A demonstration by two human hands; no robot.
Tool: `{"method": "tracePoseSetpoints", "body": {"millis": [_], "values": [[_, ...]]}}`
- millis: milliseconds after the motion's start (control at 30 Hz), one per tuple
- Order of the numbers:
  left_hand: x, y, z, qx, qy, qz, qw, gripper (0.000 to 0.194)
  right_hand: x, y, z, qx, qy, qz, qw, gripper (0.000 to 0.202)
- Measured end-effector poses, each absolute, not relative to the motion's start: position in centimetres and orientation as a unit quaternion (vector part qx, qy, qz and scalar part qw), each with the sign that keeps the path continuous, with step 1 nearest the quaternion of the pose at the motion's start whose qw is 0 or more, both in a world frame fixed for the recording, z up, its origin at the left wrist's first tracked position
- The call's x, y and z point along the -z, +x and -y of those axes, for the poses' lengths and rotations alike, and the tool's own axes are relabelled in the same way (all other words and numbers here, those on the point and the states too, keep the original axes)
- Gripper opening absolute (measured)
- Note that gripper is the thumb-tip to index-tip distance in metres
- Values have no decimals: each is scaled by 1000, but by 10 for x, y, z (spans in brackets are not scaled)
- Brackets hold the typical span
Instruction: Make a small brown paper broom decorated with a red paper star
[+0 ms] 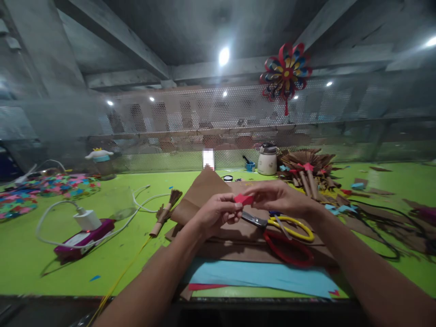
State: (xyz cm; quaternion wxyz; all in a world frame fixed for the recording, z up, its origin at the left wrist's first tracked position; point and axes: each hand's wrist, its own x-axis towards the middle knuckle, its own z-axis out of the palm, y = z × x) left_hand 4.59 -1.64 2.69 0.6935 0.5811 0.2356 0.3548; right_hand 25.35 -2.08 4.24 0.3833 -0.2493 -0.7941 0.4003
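A small red paper piece (pixel 244 199) is held up between my two hands, over brown paper sheets (pixel 221 250). My left hand (pixel 220 211) pinches its left side, thumb on top and fingers curled. At its right end, the fingertips of my right hand (pixel 272 196) are closed on it, partly hidden behind the hand. Scissors (pixel 255 220) with one yellow and one red handle lie on the brown sheets just below my hands. Nearer the table's front edge are light blue paper strips (pixel 252 274), with a bit of red paper beside them.
A purple power strip (pixel 104 231) with a white charger and cable sits left. Beside the brown sheets lies a rolled brown paper piece (pixel 161 218) with yellow string. Brown fan-like bundles (pixel 306 168), scraps and a black cable are right. A white jar (pixel 267 161) stands at the back.
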Motion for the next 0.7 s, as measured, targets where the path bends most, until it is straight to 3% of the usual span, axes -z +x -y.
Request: {"method": "tracePoseSetpoints", "body": {"millis": [167, 700], "values": [[-30, 48, 23, -309, 592, -222, 711, 9, -45, 252, 28, -360, -259, 816, 371, 21], [-30, 52, 25, -319, 654, -250, 638, 22, -35, 242, 25, -459, -290, 707, 453, 20]]}}
